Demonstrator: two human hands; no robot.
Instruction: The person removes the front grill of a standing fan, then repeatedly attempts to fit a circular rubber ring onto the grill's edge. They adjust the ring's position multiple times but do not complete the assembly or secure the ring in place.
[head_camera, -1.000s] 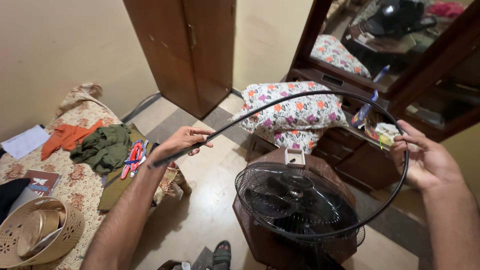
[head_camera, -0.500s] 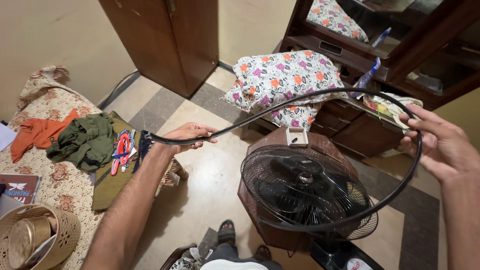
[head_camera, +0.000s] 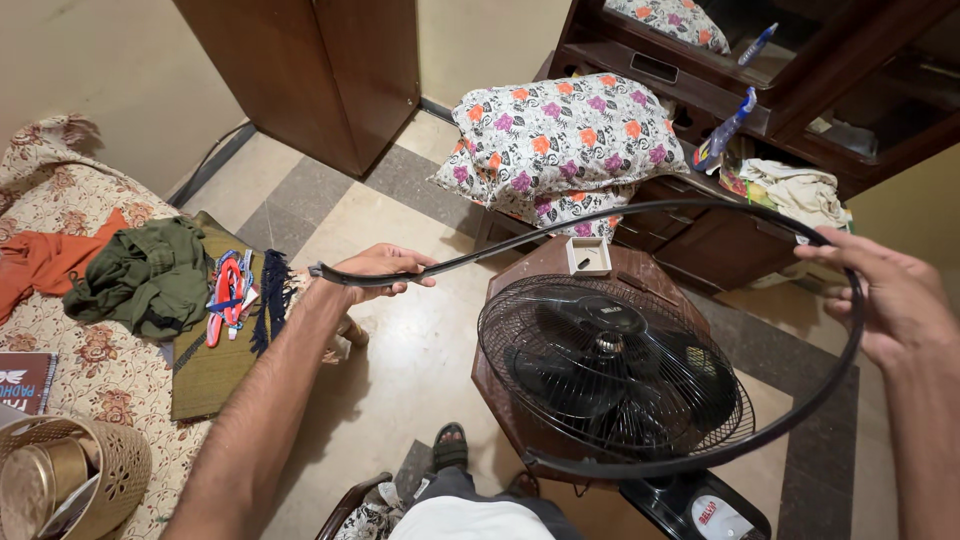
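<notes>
My left hand (head_camera: 375, 268) grips one free end of a long black plastic band (head_camera: 640, 207), bent into an open hoop. My right hand (head_camera: 890, 295) holds the band's far right curve with fingers loosely curled round it. The hoop hangs in the air above a black wire fan guard (head_camera: 610, 368) with the fan blades behind it, lying face up on a brown octagonal stool (head_camera: 640, 275). The band's other end (head_camera: 540, 464) hangs free by the guard's near rim.
A small white square part (head_camera: 588, 256) sits on the stool behind the fan. Flowered pillows (head_camera: 560, 135) rest against a dark wooden dresser (head_camera: 730, 250). At left a bed (head_camera: 90, 350) carries clothes, straps, a book and a woven basket (head_camera: 70, 480). A sandalled foot (head_camera: 448, 450) is below.
The view has tilted downward and both hands have lowered the band closer to the fan guard. The grip of both hands is unchanged.
</notes>
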